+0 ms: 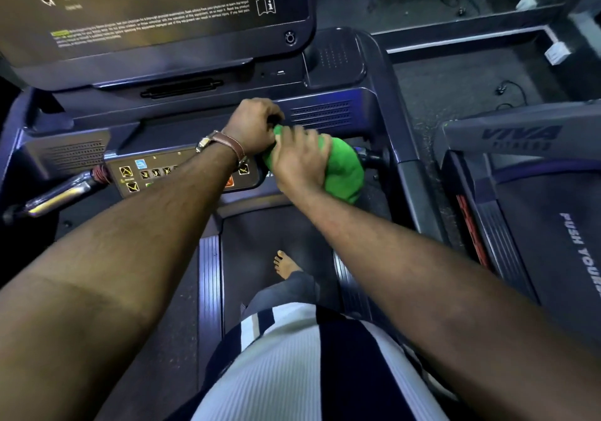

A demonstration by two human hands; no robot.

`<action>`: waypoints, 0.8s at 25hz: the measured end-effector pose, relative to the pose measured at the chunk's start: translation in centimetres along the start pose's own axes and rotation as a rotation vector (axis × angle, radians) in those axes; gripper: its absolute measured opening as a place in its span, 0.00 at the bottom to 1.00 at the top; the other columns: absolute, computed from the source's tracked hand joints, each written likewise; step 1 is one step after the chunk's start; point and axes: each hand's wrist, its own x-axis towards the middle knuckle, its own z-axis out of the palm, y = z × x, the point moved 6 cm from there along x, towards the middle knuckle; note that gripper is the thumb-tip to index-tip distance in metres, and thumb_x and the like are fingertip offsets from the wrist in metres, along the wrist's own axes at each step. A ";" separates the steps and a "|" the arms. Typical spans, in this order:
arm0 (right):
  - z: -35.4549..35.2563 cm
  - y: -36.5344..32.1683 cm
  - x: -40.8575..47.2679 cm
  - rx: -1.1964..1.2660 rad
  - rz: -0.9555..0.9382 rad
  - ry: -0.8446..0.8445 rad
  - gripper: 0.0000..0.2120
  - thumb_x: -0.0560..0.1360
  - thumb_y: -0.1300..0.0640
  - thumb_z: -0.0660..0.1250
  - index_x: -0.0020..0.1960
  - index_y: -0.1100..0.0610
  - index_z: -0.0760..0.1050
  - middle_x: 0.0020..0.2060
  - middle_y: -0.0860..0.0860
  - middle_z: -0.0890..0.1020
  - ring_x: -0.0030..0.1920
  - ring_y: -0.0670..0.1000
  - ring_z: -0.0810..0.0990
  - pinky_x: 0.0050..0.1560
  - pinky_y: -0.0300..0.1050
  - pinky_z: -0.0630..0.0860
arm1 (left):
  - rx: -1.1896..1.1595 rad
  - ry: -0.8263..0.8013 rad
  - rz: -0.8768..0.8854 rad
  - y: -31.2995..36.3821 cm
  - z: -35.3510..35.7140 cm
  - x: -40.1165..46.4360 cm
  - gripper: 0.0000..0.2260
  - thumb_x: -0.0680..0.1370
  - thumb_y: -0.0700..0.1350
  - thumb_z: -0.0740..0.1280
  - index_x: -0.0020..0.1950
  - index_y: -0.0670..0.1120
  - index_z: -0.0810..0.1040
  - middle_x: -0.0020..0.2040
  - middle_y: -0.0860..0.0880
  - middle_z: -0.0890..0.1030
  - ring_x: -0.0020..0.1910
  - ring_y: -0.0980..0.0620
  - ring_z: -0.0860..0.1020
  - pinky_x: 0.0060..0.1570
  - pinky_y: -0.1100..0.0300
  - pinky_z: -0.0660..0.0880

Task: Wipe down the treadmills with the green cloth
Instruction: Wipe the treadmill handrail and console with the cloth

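Both hands meet at the right end of the treadmill (374, 102) console: the right hand (300, 160) grips the bunched green cloth (344, 170) over the right handlebar, and the left hand (252, 126), watch (224, 144) on its wrist, pinches the cloth's upper edge. A bare foot (286, 264) stands on the belt below.

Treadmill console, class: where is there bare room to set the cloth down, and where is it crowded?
Free: the recessed tray right of the screen. Crowded: the button panel, where the left hand and right hand both grip the green cloth.
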 end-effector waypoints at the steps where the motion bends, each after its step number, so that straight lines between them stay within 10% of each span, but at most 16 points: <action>1: 0.3 -0.8 -0.5 0.002 -0.147 -0.042 0.13 0.77 0.50 0.60 0.52 0.55 0.79 0.45 0.54 0.80 0.45 0.59 0.76 0.53 0.58 0.68 | 0.010 0.011 0.012 0.4 -0.1 -0.3 0.16 0.68 0.43 0.60 0.49 0.41 0.83 0.47 0.42 0.83 0.47 0.42 0.79 0.50 0.54 0.75; 5: 0.9 3.4 -1.4 -0.225 -0.631 -0.071 0.23 0.78 0.51 0.57 0.72 0.56 0.64 0.62 0.57 0.75 0.47 0.60 0.75 0.46 0.56 0.71 | 0.212 -0.020 0.200 1.7 1.1 -2.4 0.20 0.70 0.49 0.53 0.47 0.41 0.81 0.43 0.41 0.82 0.45 0.39 0.77 0.48 0.49 0.75; 10: -0.7 10.1 -2.7 -0.260 -0.365 -0.078 0.22 0.77 0.64 0.56 0.70 0.61 0.67 0.54 0.66 0.75 0.47 0.64 0.75 0.49 0.62 0.72 | 0.358 0.058 0.243 1.8 1.3 -3.4 0.11 0.72 0.46 0.61 0.46 0.42 0.80 0.41 0.43 0.81 0.43 0.41 0.76 0.51 0.50 0.71; 16: -0.9 10.4 -4.4 -0.200 -0.124 -0.276 0.29 0.74 0.68 0.42 0.74 0.70 0.59 0.72 0.71 0.61 0.73 0.70 0.59 0.75 0.61 0.54 | 0.425 0.126 0.265 2.4 1.4 -4.5 0.08 0.76 0.46 0.63 0.46 0.44 0.79 0.43 0.45 0.80 0.48 0.42 0.75 0.57 0.50 0.68; 20: -1.3 10.0 -3.8 -0.075 -0.055 -0.325 0.29 0.77 0.69 0.55 0.77 0.63 0.56 0.77 0.62 0.58 0.77 0.65 0.52 0.76 0.60 0.46 | 0.369 0.162 0.176 1.5 2.2 -5.6 0.11 0.76 0.43 0.65 0.56 0.41 0.78 0.54 0.41 0.79 0.57 0.40 0.73 0.63 0.46 0.67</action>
